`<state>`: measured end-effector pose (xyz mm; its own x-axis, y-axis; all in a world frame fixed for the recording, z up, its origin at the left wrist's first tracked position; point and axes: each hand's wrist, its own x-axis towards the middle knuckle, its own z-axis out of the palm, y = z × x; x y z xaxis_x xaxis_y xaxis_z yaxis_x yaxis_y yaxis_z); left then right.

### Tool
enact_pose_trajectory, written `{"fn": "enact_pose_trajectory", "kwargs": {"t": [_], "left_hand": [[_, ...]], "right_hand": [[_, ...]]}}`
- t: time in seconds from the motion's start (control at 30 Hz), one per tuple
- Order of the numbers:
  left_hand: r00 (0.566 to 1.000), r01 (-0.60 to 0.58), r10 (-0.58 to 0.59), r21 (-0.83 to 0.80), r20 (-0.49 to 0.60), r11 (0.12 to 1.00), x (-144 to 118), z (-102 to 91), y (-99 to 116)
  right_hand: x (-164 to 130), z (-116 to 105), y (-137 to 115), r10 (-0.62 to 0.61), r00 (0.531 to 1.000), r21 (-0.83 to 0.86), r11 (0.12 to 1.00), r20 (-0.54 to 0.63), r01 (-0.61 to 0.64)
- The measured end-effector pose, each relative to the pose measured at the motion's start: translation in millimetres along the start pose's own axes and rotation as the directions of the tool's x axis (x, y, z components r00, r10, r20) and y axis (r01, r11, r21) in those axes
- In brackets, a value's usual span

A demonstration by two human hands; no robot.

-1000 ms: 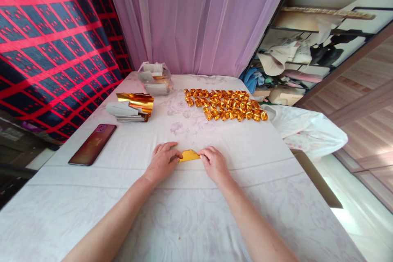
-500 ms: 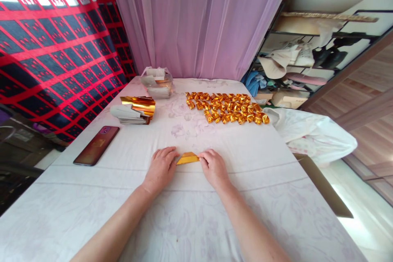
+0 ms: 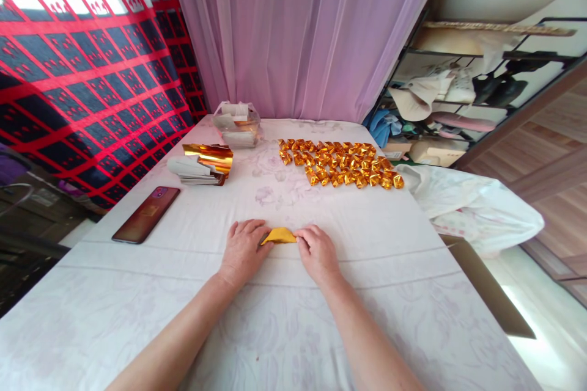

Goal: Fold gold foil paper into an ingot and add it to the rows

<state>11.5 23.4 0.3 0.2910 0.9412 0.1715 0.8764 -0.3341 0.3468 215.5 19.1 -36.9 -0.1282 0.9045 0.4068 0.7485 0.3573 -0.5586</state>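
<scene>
Head view: at the near side, bare forearms lie over the pale cloth [image 3: 275, 324], whose faint creases run left to right just near of the hands. A crease under the work could spoil a straight fold, since the surface there gives a little.

The left hand [image 3: 242, 252] has its thumb and forefinger drawn in on the left end of the gold paper [image 3: 280, 236]; the right hand [image 3: 320, 252] pinches the right end between thumb and fingertips. The paper, folded into a low strip, sits between the hands on the near half of the table. Its thin, shiny skin could tear or crumple if the two ends are pulled unevenly, and a loose pinch could let the fold spring open. Whether its edges line up, I cannot tell.

Farther off to the left, the phone [image 3: 147, 215] lies flat, well clear of the left forearm; only a wide sweep would knock it. Beyond it, the sheets [image 3: 196, 170] lean in a curved, loose stack, which could slide apart if one is tugged out carelessly.

Far right, the gold pieces [image 3: 360, 181] are packed in rows; a dragging sleeve or tugged cloth could upset them. Far left stands the clear bag [image 3: 245, 134].
</scene>
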Motion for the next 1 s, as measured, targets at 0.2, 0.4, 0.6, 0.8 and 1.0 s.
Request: {"fn": "enact_pose_trajectory", "kwargs": {"t": [0.2, 0.4, 0.6, 0.8, 1.0], "left_hand": [[1.000, -0.014, 0.014, -0.023, 0.001, 1.000, 6, 1.1, 0], [0.995, -0.103, 0.103, -0.012, -0.002, 0.995, 19, -4.1, 2], [0.974, -0.227, 0.227, -0.004, 0.001, 0.974, 37, -2.3, -3], [0.963, -0.270, 0.270, 0.010, 0.001, 0.963, 53, -0.6, -10], [0.960, -0.269, 0.268, 0.006, -0.077, 0.963, 21, -6.5, -5]], "right_hand": [[-2, -2, 9, 0.045, 0.991, 0.078, 0.996, -0.126, -0.035], [-3, -6, 18, 0.065, 0.994, 0.109, 0.992, -0.089, -0.055], [-2, -14, 17, 0.033, 0.999, 0.175, 0.984, 0.005, -0.033], [-2, -18, 13, -0.112, 0.993, 0.111, 0.988, 0.046, 0.106], [-3, -18, 10, -0.154, 0.984, 0.025, 0.988, 0.088, 0.152]]}}
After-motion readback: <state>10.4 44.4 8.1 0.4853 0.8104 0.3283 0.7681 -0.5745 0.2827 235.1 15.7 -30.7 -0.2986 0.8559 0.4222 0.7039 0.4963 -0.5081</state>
